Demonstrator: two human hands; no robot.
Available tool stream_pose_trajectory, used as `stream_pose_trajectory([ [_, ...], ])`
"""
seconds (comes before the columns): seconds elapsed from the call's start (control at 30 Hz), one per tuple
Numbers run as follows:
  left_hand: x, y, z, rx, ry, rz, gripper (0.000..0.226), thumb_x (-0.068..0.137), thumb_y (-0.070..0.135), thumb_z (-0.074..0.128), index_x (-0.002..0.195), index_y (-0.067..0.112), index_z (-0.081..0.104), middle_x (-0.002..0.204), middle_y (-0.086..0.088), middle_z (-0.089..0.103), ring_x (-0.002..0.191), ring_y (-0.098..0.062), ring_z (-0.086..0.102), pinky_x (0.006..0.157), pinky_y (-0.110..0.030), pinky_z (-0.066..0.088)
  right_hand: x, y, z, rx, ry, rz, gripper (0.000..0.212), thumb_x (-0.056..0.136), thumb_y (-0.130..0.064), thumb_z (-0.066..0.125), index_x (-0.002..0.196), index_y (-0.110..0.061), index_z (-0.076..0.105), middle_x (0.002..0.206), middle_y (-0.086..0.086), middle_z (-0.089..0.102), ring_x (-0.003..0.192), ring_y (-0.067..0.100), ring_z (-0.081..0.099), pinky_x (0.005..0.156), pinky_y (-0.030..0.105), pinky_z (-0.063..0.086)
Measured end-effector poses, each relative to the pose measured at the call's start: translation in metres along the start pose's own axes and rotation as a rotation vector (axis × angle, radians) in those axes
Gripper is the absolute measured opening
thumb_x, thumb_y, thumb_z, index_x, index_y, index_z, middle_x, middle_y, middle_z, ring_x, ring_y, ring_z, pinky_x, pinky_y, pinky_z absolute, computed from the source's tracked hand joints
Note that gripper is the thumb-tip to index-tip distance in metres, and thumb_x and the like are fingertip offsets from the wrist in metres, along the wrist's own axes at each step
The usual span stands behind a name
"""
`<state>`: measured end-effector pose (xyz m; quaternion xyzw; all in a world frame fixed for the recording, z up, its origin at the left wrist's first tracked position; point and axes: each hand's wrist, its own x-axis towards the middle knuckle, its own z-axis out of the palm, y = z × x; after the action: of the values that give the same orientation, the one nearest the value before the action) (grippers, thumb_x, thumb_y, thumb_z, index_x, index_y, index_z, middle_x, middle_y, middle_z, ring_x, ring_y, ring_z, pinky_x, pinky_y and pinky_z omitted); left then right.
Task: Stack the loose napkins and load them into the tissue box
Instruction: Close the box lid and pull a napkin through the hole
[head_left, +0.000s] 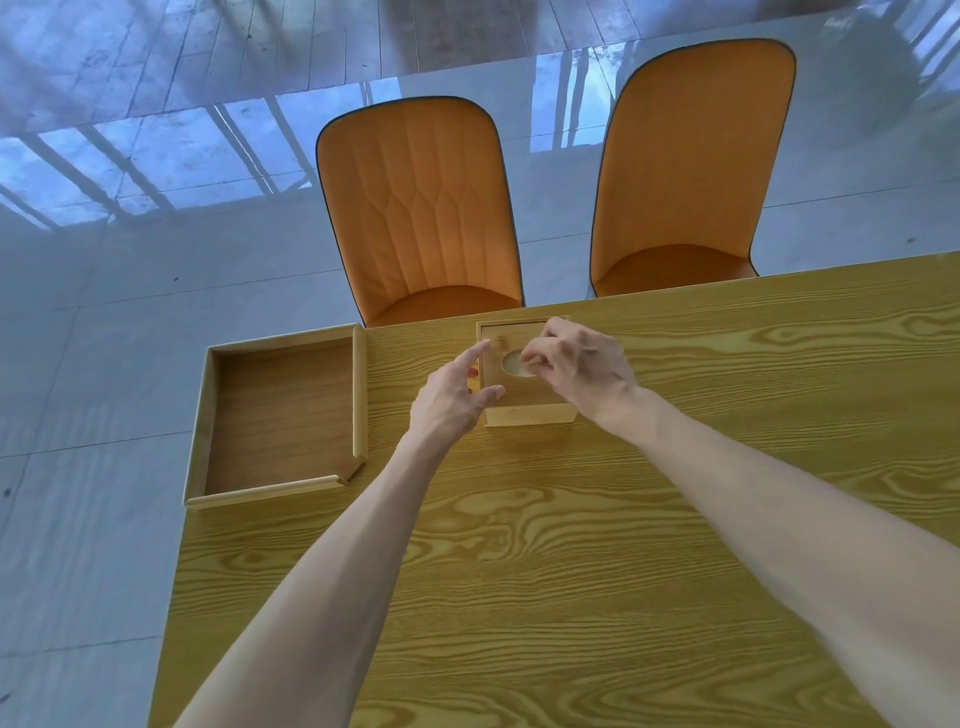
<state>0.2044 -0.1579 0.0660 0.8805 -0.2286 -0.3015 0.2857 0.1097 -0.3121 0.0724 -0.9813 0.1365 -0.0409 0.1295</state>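
A square wooden tissue box with a round hole in its lid stands near the table's far edge. White napkin paper shows inside the hole. My right hand hovers over the lid, its fingertips pinched together at the right rim of the hole; I cannot tell if they touch the paper. My left hand sits against the box's left side, fingers spread, index finger along the lid's left edge and thumb at the lid's front left corner. No loose napkins are visible on the table.
A shallow wooden tray lies at the table's left end, overhanging the edge. Two orange chairs stand beyond the far edge of the wood-grain table. Grey tiled floor lies to the left.
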Motion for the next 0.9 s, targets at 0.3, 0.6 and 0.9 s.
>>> stream_pose_trajectory([
  [0.3,0.006,-0.001,-0.002,0.031,-0.018,-0.005,0.072,0.089,0.036,0.072,0.150,0.045,0.035,0.132,0.002,0.062,0.109,-0.022,0.065,0.088,-0.048,0.057,0.031,-0.006,-0.007,-0.183,-0.182,-0.187,0.019,0.098,-0.032,0.058,0.097,-0.020,0.072,0.092,0.002,0.061,0.078,0.016,0.062,0.070,0.028,0.056],
  [0.6,0.007,-0.004,-0.001,0.001,-0.028,0.001,0.073,0.090,0.034,0.072,0.151,0.044,0.034,0.133,-0.001,0.061,0.111,-0.024,0.063,0.090,-0.049,0.056,0.035,-0.004,-0.003,-0.357,-0.243,-0.336,0.012,0.099,-0.009,0.056,0.097,-0.003,0.066,0.087,0.007,0.060,0.069,0.020,0.052,0.062,0.029,0.053],
  [0.9,0.006,-0.004,0.000,-0.049,-0.027,-0.002,0.073,0.090,0.031,0.072,0.151,0.044,0.035,0.132,-0.002,0.061,0.108,-0.024,0.064,0.090,-0.048,0.056,0.027,0.011,-0.002,-0.216,-0.105,-0.338,0.014,0.096,-0.019,0.063,0.103,-0.007,0.066,0.095,0.007,0.061,0.077,0.019,0.062,0.064,0.030,0.057],
])
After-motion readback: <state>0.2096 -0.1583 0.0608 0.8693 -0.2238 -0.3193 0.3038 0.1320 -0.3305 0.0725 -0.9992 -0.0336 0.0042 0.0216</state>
